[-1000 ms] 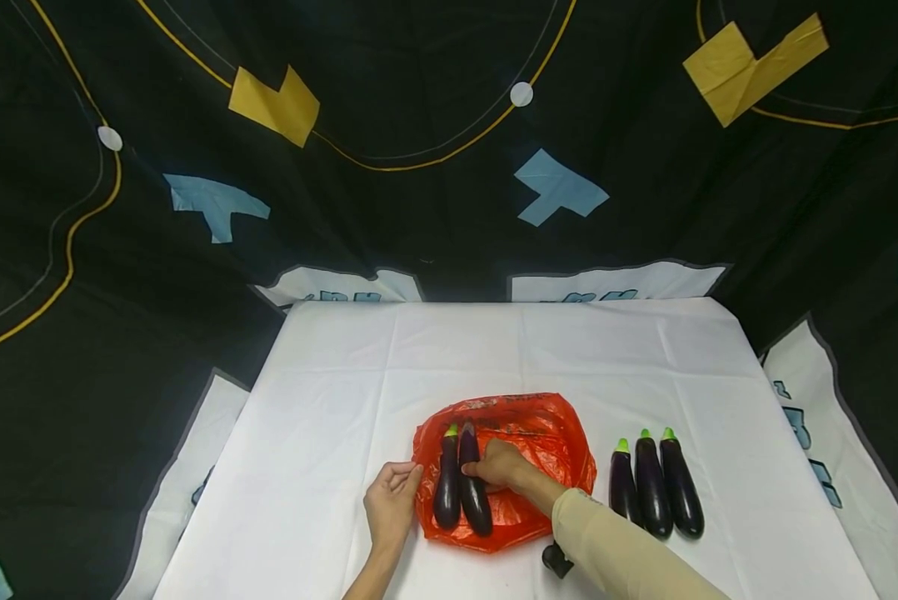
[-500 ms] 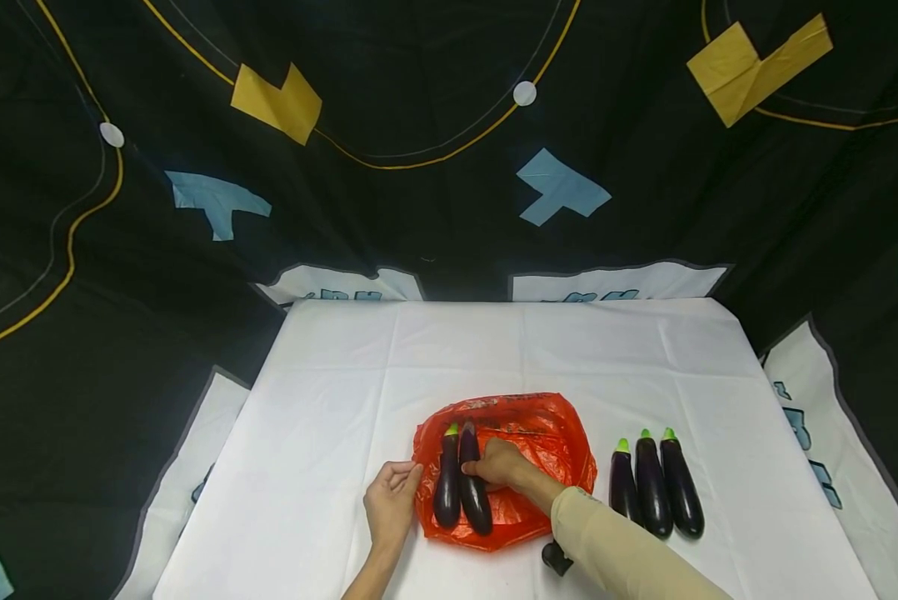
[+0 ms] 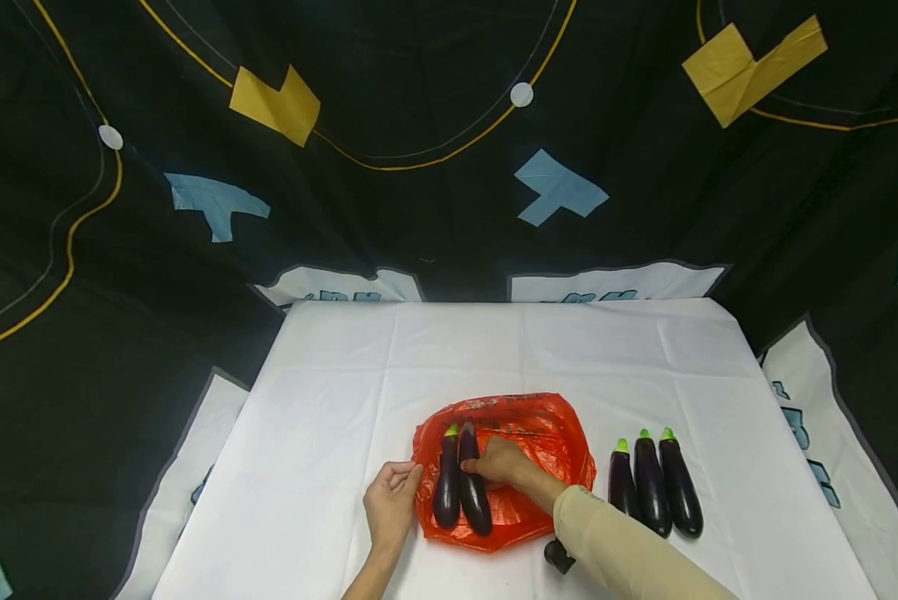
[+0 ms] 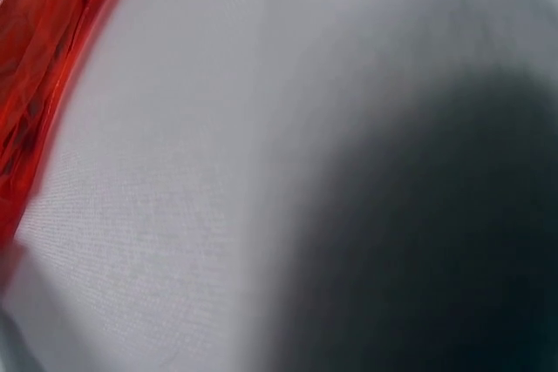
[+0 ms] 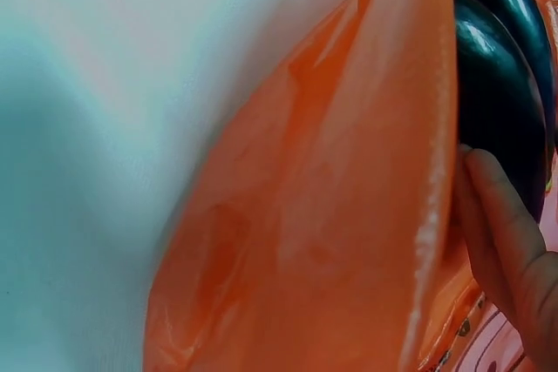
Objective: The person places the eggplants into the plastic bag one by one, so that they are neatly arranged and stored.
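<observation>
Red plastic bag (image 3: 535,500), open. Inside: two eggplants (image 3: 446,492) side by side, the right eggplant (image 3: 476,507) gripped by right hand (image 3: 503,463). Bag's left rim: pinched by left hand (image 3: 391,502). Right of bag: three eggplants (image 3: 653,487). Risk: thin rim might fold inward should the pinch slip. Bag's dark marks (image 3: 486,403): illegible.

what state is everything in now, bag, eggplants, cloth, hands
Crinkled red plastic bag: open
Two glossy dark-purple eggplants: lying side by side inside the bag
Three green-tipped dark-purple eggplants: lying outside, in a row
White tablecloth: spread, creased
Left hand: pinching the bag's edge
Right hand: touching a bagged eggplant
</observation>
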Available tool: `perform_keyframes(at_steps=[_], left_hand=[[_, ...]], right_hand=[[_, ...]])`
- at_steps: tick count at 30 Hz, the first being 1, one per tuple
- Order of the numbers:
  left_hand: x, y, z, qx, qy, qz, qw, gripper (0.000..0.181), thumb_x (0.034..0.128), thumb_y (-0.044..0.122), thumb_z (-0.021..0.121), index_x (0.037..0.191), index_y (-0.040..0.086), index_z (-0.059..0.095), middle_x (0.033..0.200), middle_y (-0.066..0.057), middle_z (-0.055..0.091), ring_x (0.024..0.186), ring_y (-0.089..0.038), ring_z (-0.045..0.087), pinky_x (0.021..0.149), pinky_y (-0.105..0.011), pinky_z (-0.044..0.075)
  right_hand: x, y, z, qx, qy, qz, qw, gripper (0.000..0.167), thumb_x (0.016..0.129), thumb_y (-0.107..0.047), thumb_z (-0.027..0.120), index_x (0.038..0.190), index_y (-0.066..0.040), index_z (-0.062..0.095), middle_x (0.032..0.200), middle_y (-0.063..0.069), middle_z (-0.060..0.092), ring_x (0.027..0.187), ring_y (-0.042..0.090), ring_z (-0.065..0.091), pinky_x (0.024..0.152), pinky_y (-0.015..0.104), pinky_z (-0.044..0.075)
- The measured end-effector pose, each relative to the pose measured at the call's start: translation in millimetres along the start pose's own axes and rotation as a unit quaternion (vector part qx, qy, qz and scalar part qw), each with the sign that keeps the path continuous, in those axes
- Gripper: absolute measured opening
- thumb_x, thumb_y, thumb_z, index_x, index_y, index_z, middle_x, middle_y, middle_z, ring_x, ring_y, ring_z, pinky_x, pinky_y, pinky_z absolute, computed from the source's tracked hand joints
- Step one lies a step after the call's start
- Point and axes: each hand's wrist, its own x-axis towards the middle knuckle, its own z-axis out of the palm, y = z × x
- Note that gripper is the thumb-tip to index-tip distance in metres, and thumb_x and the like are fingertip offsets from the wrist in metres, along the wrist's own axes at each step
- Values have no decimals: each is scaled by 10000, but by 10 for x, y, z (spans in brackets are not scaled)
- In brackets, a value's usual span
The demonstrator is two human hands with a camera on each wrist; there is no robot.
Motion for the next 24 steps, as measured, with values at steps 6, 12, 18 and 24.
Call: perform_keyframes(at_steps=[6, 12, 18, 24], left_hand=[[38, -129, 5, 15, 21, -18, 10000, 94, 836, 110, 733, 871, 45, 675, 835, -80, 725, 801, -162, 705, 663, -212, 561], [43, -133, 7, 25, 34, -17, 10000, 97, 831, 121, 740, 861, 54, 676, 827, -77, 725, 793, -161, 706, 657, -224, 565], [39, -140, 9, 55, 37, -52, 10000, 87, 835, 112, 734, 866, 55, 677, 837, -76, 726, 794, -158, 706, 655, -226, 565], [33, -127, 16, 109, 92, -40, 9999, 73, 831, 104, 737, 858, 67, 680, 828, -67, 726, 787, -145, 704, 657, -225, 565]], right_hand=[[-25, -18, -21, -82, 27, -35, 10000, 236, 831, -189, 719, 736, 9, 633, 619, 138, 649, 546, 206, 648, 542, 317, 557], [-36, -30, -62, -81, 117, -76, 9999, 247, 826, -193, 723, 726, 19, 643, 607, 143, 652, 553, 224, 660, 483, 262, 516], [-54, -34, -108, -170, 142, 49, 9997, 257, 827, -209, 727, 705, -11, 616, 605, 141, 647, 573, 246, 667, 474, 242, 502], [-97, -13, -173, 207, 63, 207, 9996, 240, 837, -190, 717, 738, -6, 600, 614, 138, 639, 590, 257, 677, 562, 300, 562]])
